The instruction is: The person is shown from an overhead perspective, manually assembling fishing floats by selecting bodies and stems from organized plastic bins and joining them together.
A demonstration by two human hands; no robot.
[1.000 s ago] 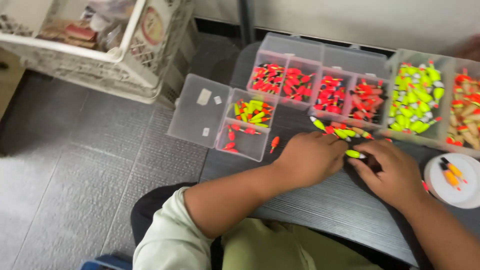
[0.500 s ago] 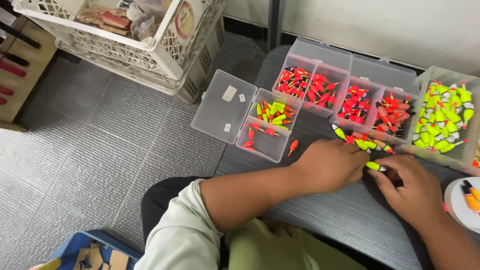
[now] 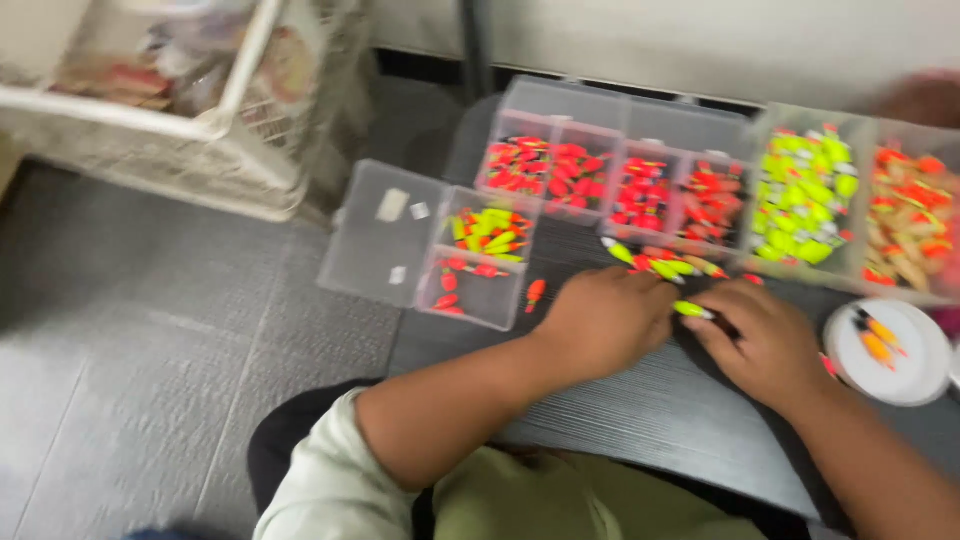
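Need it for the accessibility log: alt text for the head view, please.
Two bare hands, left hand and right hand, meet over a yellow-green float on a dark table. Behind them stand clear compartment boxes of red and yellow floats; a white dish sits at right.

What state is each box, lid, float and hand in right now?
Small clear box: open, lid flat beside it.
Long divided box: open, full of red floats.
Yellow-green float: pinched between both hands.
Left hand: resting on table, fingers curled.
Right hand: fingers on float.
White lid: upturned, holding orange floats.
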